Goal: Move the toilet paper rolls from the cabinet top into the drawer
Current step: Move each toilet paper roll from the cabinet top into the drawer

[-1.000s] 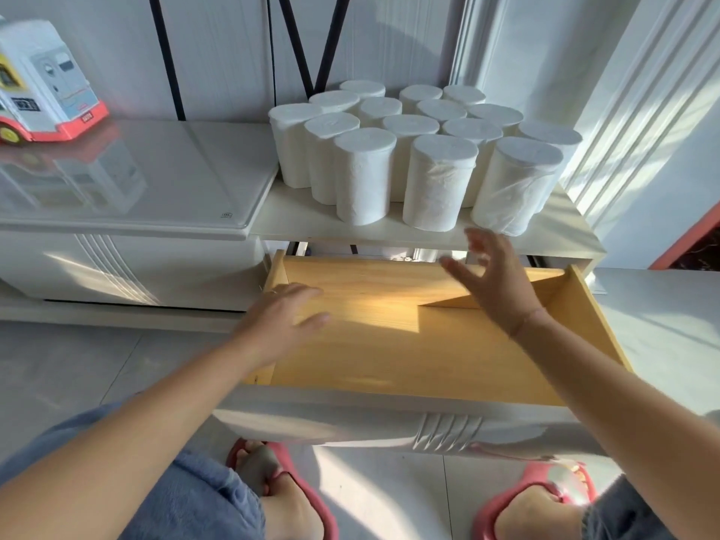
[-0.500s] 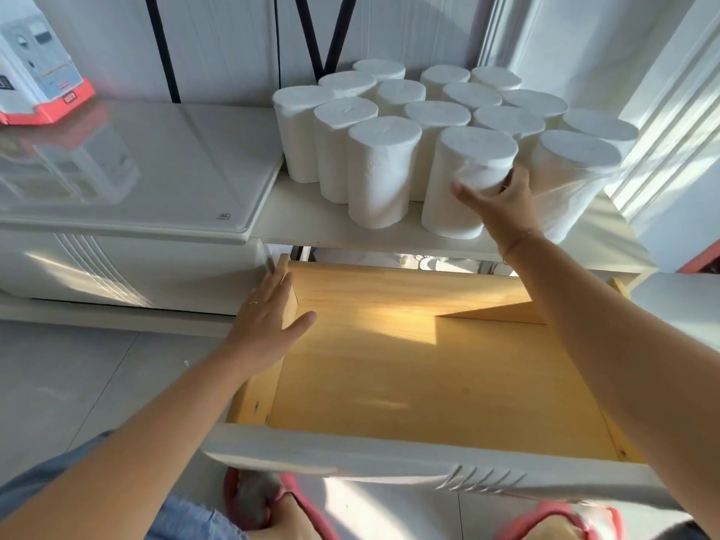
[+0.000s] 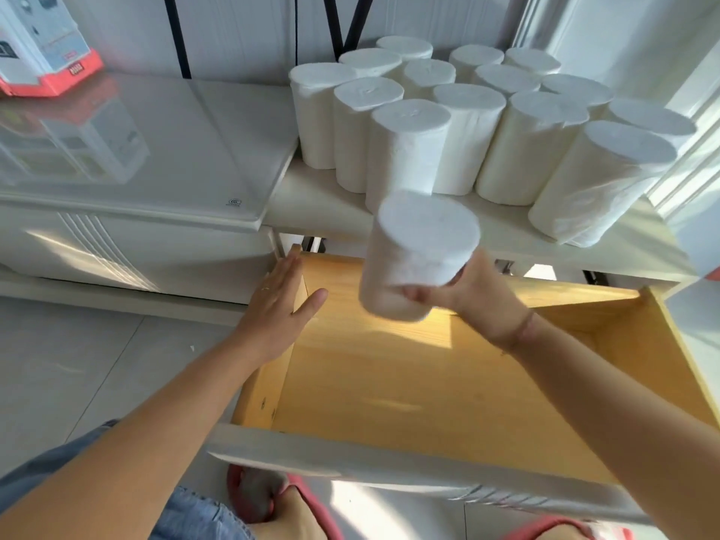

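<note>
Several white toilet paper rolls [image 3: 467, 122] stand upright in a cluster on the white cabinet top [image 3: 323, 206]. My right hand [image 3: 471, 296] grips one roll [image 3: 417, 255] by its lower part, tilted and held in the air above the back of the open wooden drawer [image 3: 389, 383]. My left hand [image 3: 278, 302] rests flat with straight fingers on the drawer's left wall near its back corner. The drawer's yellow wooden floor holds no rolls.
A glass-topped white cabinet [image 3: 136, 157] stands to the left with a white and red box [image 3: 43, 44] on it. The drawer's white front [image 3: 389, 465] is near my knees. Red slippers [image 3: 296, 512] are on the grey tiled floor.
My right hand took a front roll off the cabinet top and brought it down and left over the drawer. My left hand stayed on the drawer's left wall.
</note>
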